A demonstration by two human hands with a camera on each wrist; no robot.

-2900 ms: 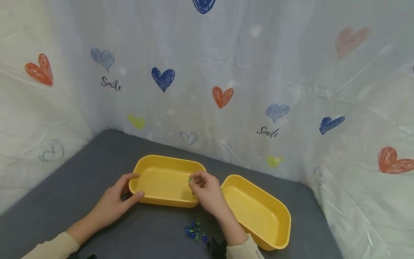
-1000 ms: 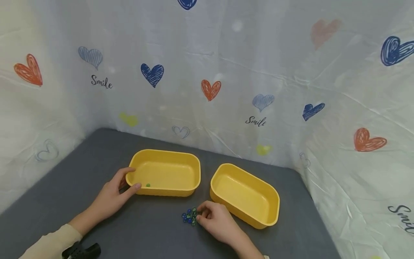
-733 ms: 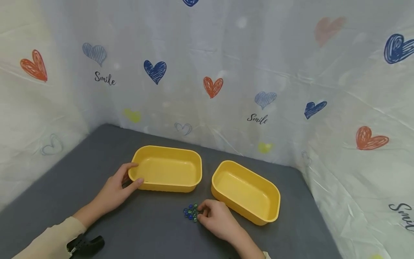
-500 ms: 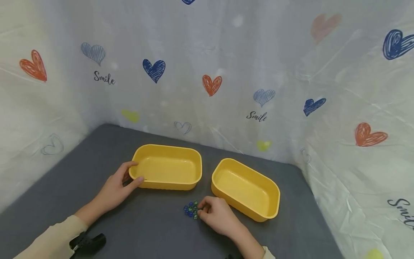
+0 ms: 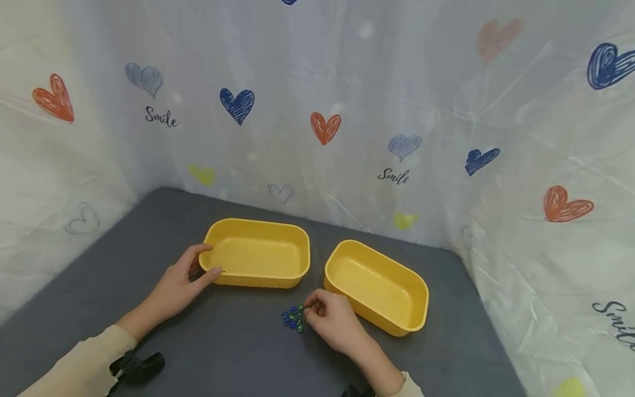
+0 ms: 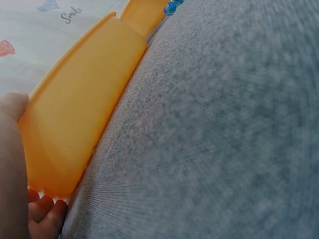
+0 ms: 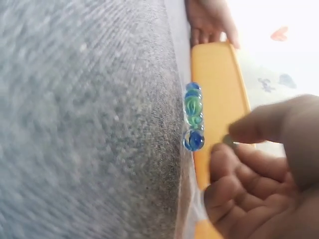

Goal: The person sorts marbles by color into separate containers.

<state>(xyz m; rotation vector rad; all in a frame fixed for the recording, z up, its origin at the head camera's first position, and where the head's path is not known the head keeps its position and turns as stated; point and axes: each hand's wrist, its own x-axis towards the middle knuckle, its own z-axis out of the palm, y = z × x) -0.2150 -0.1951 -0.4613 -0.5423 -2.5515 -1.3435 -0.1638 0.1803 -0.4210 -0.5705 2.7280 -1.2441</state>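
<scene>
My left hand [image 5: 181, 286] grips the left end of the left yellow tub [image 5: 258, 248], thumb at the near rim and fingers round the end. In the left wrist view, fingertips [image 6: 45, 211] show by the tub's bottom edge. My right hand [image 5: 334, 322] is beside a small cluster of blue and green glass marbles [image 5: 292, 318] on the dark cloth. Between its thumb and index finger, the right wrist view shows a small greenish marble [image 7: 229, 141], mostly covered by the fingers. The other marbles [image 7: 193, 117] lie close by, apart from that pinch.
A second yellow tub [image 5: 377, 286] stands at an angle to the right, just beyond my right hand. Dark grey cloth [image 5: 238, 353] covers the table. Behind it hangs a white curtain [image 5: 357, 99] printed with hearts.
My right hand, earlier over the left tub with a green marble, came back to the cluster. A green marble showed inside that tub, then passed out of sight. The left hand keeps its grip.
</scene>
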